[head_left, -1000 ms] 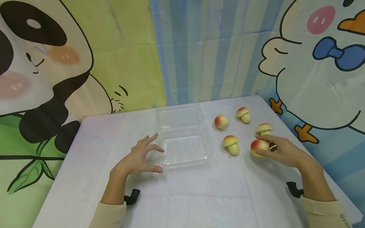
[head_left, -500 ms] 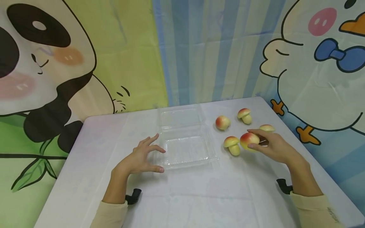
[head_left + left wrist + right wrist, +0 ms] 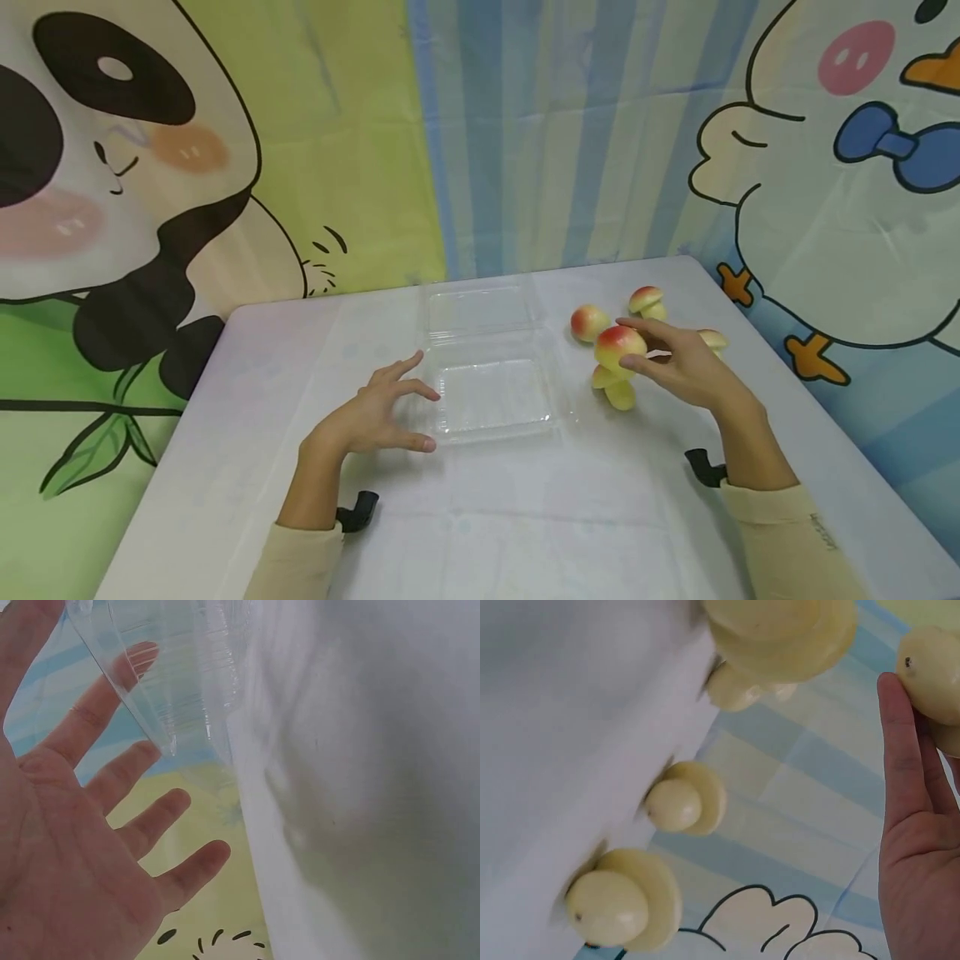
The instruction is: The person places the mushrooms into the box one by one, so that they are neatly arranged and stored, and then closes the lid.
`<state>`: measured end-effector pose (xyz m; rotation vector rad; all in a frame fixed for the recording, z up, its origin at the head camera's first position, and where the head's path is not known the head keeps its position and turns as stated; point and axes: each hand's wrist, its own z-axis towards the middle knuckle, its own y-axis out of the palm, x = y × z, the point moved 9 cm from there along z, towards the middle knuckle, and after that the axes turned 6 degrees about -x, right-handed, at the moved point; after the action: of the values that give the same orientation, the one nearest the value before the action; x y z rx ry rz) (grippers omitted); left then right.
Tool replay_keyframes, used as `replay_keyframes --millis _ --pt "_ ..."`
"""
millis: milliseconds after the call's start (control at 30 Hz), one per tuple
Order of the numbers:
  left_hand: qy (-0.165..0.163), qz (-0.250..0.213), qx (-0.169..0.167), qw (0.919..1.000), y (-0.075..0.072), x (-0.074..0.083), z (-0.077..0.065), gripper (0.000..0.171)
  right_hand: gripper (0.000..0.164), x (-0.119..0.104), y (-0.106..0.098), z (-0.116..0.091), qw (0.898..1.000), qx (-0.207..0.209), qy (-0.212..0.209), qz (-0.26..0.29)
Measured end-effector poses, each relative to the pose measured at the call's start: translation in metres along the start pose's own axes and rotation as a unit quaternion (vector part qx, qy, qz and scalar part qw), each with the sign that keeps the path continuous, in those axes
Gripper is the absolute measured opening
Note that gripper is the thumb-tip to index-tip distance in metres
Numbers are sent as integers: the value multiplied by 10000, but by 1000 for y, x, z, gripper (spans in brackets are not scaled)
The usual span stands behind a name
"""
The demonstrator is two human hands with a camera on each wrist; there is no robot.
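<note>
My right hand [image 3: 678,358] pinches a toy mushroom [image 3: 617,345] with a red and yellow cap between thumb and fingers. In the head view it overlaps another toy mushroom lying on the table, whose pale stem [image 3: 621,395] shows below. At the edge of the right wrist view, the held mushroom [image 3: 932,673] sits against the fingertips. My left hand [image 3: 375,418] has its fingers spread beside a clear plastic clamshell box [image 3: 498,433], its lid [image 3: 480,310] laid back. In the left wrist view, one finger shows through the clear plastic wall [image 3: 161,682].
More toy mushrooms are on the table: a round one [image 3: 588,322] right of the lid, one [image 3: 647,302] farther back, and one [image 3: 712,338] partly behind my right hand. A white cloth [image 3: 510,533] covers the table. Cartoon-printed curtains [image 3: 517,142] hang behind.
My right hand has carried the held mushroom leftward from the right side of the table, over the mushroom nearest the box. My left hand has stayed by the box.
</note>
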<state>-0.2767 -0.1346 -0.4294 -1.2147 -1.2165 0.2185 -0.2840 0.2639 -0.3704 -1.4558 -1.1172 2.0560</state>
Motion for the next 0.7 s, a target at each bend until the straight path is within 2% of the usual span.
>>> replay_keyframes --millis 367,533,700 --pt "29 -41 63 10000 1 1 2 68 54 -23 14 32 9986 -85 -189 495" --pt "41 -13 118 9999 1 2 3 67 57 -32 25 44 9968 -345 -405 595" --pt "-28 -18 114 9999 2 1 2 68 56 -37 35 54 9947 -518 -369 808"
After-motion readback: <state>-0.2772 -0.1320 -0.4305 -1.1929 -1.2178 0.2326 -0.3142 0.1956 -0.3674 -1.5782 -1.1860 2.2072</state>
